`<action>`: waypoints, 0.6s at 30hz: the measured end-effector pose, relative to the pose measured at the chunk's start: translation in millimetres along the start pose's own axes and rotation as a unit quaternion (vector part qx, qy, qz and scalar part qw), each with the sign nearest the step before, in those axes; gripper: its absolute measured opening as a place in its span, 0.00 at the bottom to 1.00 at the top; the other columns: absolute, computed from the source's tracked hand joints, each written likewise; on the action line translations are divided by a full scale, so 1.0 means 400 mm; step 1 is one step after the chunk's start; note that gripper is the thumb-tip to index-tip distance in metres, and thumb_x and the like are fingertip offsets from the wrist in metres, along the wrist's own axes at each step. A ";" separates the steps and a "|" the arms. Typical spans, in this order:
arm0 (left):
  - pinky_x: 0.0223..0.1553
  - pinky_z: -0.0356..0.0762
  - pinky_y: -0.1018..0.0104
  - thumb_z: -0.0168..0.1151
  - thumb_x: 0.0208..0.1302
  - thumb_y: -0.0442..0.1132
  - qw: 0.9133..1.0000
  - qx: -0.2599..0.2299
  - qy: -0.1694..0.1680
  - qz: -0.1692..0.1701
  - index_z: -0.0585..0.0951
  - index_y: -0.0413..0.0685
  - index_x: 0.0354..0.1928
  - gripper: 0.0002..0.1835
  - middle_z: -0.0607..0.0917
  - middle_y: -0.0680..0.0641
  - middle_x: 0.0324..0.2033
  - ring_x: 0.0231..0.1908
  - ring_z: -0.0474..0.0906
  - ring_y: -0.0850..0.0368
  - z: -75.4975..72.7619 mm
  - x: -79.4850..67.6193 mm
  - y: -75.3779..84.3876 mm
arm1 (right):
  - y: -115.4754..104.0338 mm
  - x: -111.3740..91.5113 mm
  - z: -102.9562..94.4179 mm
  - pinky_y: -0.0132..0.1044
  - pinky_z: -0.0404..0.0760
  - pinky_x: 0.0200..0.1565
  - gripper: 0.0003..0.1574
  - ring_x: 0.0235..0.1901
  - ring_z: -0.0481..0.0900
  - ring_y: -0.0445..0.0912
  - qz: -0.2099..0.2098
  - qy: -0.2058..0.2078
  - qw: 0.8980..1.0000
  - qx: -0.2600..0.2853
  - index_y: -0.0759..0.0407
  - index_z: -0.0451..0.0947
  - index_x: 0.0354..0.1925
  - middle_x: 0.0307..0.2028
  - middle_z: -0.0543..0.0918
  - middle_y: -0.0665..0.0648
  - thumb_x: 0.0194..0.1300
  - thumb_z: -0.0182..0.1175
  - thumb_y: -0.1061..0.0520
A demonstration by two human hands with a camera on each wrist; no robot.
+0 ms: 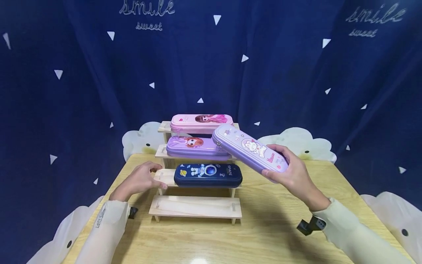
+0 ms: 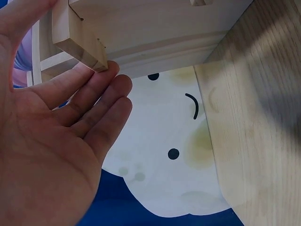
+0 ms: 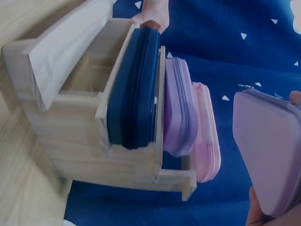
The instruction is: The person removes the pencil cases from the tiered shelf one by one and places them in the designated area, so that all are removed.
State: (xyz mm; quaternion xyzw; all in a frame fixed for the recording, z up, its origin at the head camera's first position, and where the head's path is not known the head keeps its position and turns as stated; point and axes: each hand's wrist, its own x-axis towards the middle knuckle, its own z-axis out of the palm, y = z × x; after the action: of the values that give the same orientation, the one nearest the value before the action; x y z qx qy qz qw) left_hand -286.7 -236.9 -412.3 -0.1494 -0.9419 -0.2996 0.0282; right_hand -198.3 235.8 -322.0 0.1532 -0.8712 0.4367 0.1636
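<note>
My right hand (image 1: pixel 298 176) grips a lavender pencil case (image 1: pixel 252 148) with a rabbit picture by its right end. The case is held up tilted, its left end overlapping a purple pencil case (image 1: pixel 197 146) in the head view; its plain underside shows in the right wrist view. With thumb in front and fingers behind, my left hand (image 1: pixel 141 179) holds the left end of a step of the wooden tiered rack (image 1: pixel 196 206). On that step lies a navy pencil case (image 1: pixel 208 175) with an astronaut. The purple case and a pink pencil case (image 1: pixel 201 124) occupy the two steps above.
The rack stands on a light wood table (image 1: pixel 277 227), its lowest step bearing no case. Cloud-shaped white panels (image 1: pixel 290 143) edge the table at the back and sides. A dark blue curtain (image 1: pixel 197 55) with white triangles hangs behind.
</note>
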 end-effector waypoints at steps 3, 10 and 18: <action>0.61 0.75 0.42 0.84 0.40 0.56 1.000 -0.001 0.002 -0.001 0.79 0.38 0.60 0.46 0.84 0.37 0.55 0.57 0.78 0.40 -0.001 -0.004 -0.003 | 0.004 0.007 -0.009 0.23 0.75 0.44 0.45 0.49 0.73 0.42 0.007 0.020 1.000 -0.010 0.54 0.68 0.69 0.57 0.79 0.57 0.57 0.75 0.54; 0.60 0.75 0.42 0.84 0.39 0.55 1.000 0.000 0.005 0.002 0.80 0.37 0.59 0.45 0.84 0.37 0.53 0.55 0.79 0.41 -0.001 -0.005 0.000 | 0.024 0.022 -0.029 0.19 0.75 0.42 0.45 0.47 0.74 0.38 0.033 0.067 0.997 -0.023 0.55 0.68 0.69 0.57 0.78 0.58 0.58 0.75 0.50; 0.60 0.76 0.42 0.84 0.37 0.58 1.000 0.003 0.004 0.007 0.80 0.38 0.59 0.47 0.85 0.38 0.52 0.55 0.79 0.41 -0.002 -0.003 -0.002 | 0.058 0.041 -0.048 0.21 0.76 0.39 0.46 0.47 0.73 0.37 0.067 0.107 0.992 -0.028 0.53 0.67 0.71 0.58 0.77 0.58 0.59 0.74 0.47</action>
State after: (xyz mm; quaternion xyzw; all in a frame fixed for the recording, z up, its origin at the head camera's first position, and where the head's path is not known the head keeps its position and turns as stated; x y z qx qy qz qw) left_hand -285.8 -238.2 -412.1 -0.1545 -0.9415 -0.2974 0.0343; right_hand -219.7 262.4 -320.9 0.0420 -0.8688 0.4362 0.2305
